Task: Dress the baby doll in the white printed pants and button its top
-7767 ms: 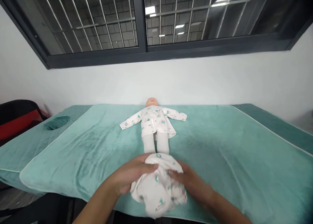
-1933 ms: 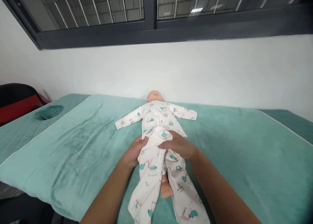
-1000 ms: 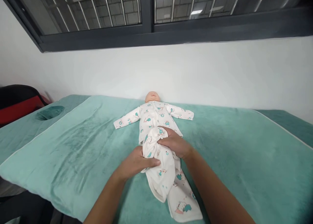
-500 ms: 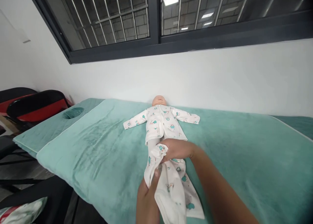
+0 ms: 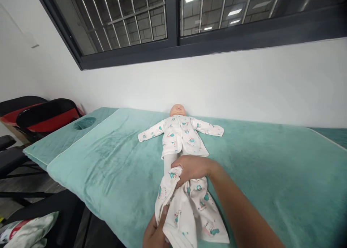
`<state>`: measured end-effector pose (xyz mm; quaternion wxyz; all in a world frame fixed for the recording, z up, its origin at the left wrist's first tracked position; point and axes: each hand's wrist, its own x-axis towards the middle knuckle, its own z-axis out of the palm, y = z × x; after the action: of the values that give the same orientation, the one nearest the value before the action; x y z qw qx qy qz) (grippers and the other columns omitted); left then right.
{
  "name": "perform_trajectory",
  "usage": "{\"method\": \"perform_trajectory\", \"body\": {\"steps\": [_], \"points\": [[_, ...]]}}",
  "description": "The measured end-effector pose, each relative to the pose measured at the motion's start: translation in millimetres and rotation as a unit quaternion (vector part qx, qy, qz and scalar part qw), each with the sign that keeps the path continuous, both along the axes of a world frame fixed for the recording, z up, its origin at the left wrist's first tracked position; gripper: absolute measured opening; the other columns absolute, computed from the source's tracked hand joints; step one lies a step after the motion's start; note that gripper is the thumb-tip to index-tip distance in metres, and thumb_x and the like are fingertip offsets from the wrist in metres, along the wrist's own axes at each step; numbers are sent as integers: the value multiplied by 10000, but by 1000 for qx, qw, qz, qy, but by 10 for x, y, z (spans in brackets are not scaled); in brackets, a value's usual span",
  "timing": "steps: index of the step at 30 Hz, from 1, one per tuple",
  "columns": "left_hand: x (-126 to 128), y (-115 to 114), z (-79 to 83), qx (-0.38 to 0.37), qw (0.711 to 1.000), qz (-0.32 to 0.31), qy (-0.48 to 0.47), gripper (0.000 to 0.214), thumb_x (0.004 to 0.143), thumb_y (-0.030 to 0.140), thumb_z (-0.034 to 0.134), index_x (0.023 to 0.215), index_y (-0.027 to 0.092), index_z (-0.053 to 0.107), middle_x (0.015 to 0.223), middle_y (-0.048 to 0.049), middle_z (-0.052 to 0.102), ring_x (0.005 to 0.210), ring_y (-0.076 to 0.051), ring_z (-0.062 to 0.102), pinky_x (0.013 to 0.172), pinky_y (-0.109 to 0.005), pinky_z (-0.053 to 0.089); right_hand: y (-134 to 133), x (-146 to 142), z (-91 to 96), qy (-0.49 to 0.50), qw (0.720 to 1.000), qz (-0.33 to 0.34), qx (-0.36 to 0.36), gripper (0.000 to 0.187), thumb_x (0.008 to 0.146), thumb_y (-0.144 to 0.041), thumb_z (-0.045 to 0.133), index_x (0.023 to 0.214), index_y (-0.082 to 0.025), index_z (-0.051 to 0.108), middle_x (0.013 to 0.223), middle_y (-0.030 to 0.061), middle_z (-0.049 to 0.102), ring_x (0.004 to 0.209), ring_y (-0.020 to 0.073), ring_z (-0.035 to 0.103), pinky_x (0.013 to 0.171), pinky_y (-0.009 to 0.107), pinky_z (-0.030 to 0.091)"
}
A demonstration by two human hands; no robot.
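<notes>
A baby doll [image 5: 178,110] lies on its back, arms spread, in a white printed jacket [image 5: 173,132]. White printed baby pants [image 5: 180,215] cover its lower legs, and a bare white leg [image 5: 168,163] shows above them. My right hand [image 5: 193,168] grips the upper edge of the pants between the doll's legs. Lower down, my left hand [image 5: 157,230] is closed on the fabric of one pant leg, its fingers partly hidden by the cloth. The other pant leg [image 5: 207,212] hangs flat toward the front edge.
The doll rests on a teal padded bed [image 5: 257,168] against a white wall [image 5: 244,85], below a barred window [image 5: 121,20]. A face hole [image 5: 85,123] is at the bed's left end. Black and red chairs [image 5: 51,118] stand at left; a crumpled cloth [image 5: 32,230] lies on a black seat.
My left hand has moved down and left with the pant leg. My right hand has shifted slightly left and down, drawing the gathered pants edge lower on the doll's leg.
</notes>
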<state>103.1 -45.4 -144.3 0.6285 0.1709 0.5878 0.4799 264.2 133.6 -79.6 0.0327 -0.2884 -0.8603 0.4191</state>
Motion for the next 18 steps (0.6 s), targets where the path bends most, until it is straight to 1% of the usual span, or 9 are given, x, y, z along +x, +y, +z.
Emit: {"method": "perform_trajectory", "body": {"steps": [3,7,9,12,15,18], "points": [[0,97,3,2,999,14,-50,348,714,470,741,958,222,740,1082,-85,731,1098,-301,644,888,-362,541,-24,-9,0,5,1000,-15,7,335,656,-488,757,686,-185,618,655,-23,581,592,121,490,502,248,294],[-6,164,97,2,995,-15,-102,405,689,419,779,1006,174,722,1019,-116,741,1024,-300,674,876,-383,539,-51,19,25,10,1000,-22,5,354,651,-485,770,711,-177,609,692,-20,592,627,130,501,529,248,318],[-19,150,144,-11,993,-33,-108,448,695,401,778,1074,175,702,985,-118,746,994,-301,684,863,-396,540,-48,37,22,22,1000,-12,6,346,662,-476,765,739,-171,619,712,-18,598,647,129,509,535,239,318],[-39,107,174,-25,992,-55,-110,531,715,421,763,1176,180,655,951,-120,748,950,-293,697,830,-386,542,-27,57,-9,29,1000,2,8,344,667,-472,759,762,-169,626,726,-28,593,662,119,513,540,222,315],[-43,87,160,-41,991,-61,-110,564,713,440,762,1200,184,640,917,-115,750,916,-291,702,803,-369,539,-17,67,-28,31,999,5,11,354,661,-481,763,757,-171,622,722,-38,582,661,110,506,548,212,321],[-33,106,132,-20,991,-62,-116,571,714,483,747,1191,182,655,936,-126,746,936,-302,694,817,-376,528,-34,69,-4,45,999,3,-9,361,670,-481,760,780,-161,635,739,-32,603,662,108,512,560,209,336]]}}
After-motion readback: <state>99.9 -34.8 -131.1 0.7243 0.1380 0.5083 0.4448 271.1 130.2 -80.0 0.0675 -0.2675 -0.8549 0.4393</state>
